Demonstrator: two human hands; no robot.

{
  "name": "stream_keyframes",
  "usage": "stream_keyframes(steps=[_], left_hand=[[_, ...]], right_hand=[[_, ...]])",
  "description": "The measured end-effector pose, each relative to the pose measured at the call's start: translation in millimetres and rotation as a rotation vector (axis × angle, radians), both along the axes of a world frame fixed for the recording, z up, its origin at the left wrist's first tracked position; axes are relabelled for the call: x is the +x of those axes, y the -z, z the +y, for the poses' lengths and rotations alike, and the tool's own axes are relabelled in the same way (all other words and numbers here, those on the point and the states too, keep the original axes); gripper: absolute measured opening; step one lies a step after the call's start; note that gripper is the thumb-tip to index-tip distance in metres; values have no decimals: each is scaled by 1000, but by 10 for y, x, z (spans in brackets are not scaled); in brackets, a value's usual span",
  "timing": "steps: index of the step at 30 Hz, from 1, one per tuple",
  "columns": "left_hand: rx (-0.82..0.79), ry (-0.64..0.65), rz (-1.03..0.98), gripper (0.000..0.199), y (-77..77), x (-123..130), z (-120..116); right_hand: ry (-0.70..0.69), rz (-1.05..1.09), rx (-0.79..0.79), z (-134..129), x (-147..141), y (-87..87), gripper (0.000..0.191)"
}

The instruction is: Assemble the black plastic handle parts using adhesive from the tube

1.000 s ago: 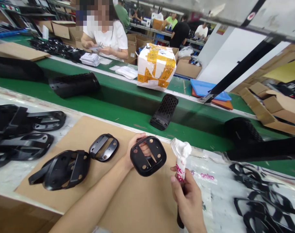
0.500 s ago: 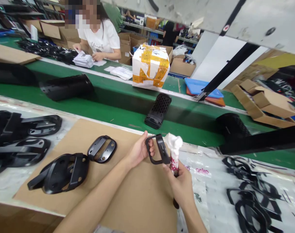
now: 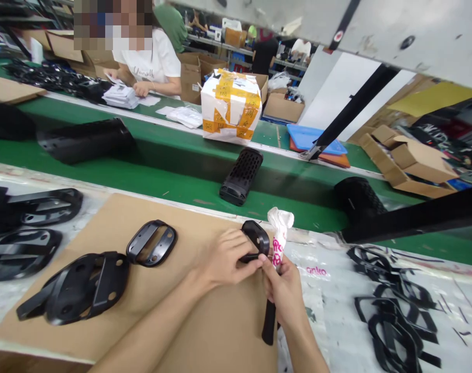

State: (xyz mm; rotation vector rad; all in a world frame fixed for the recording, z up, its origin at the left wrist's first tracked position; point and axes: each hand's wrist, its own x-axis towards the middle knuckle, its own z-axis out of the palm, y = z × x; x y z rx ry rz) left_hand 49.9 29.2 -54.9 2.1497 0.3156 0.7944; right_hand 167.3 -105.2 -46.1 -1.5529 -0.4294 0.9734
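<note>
My left hand [image 3: 234, 259] is closed on the near side of a black plastic frame [image 3: 261, 239], which is tilted up above the cardboard. In my right hand [image 3: 284, 287] is a hammer [image 3: 269, 324] with a black handle; its head end is wrapped in white plastic with pink print [image 3: 280, 228]. My right fingertips meet the lower edge of the frame, close to my left thumb. On the cardboard sheet [image 3: 205, 331], to the left, lie a similar black frame [image 3: 137, 243] with a bar across it and overlapping black frames [image 3: 76, 290].
Black frames [image 3: 42, 248] lie at the left edge, and thin black rings [image 3: 395, 331] at the right. A perforated black shell [image 3: 241, 176] lies on the green conveyor [image 3: 174, 181]. Beyond stands a taped white box [image 3: 232, 109]. A person [image 3: 146, 62] handles papers across the line.
My left hand has turned over, palm down, and moved in around the frame. The frame has tilted, and my hands have come together. The hammer's handle now shows below my right hand. The view has shifted slightly.
</note>
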Motion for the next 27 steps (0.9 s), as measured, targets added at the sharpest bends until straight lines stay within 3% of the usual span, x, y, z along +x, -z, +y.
stream_keyframes(steps=[4,6,8,13,16,21,25,27], left_hand=[[-399,-135,36,43,45,32,53],[-619,-211,-9,48,60,23,134],[-736,-258,-69,51,76,17,207],[-722,-277,-85,53,126,49,206],[-672,-225,-16,53,137,63,143],[-680,-161,28,52,129,53,129],[-704,-123,-5,48,119,48,144],[-694,-115,-7,48,111,47,144]], right_hand=[[22,87,0,-35,73,-108,61],[14,121,-19,-108,107,-123,58],[-15,139,-84,-192,129,-80,52],[-165,111,-139,-346,105,93,56],[-211,42,-128,-379,51,63,53],[-104,-82,-131,-301,-26,41,55],[-259,18,-244,-256,66,69,68],[-263,35,-263,-267,124,11,69]])
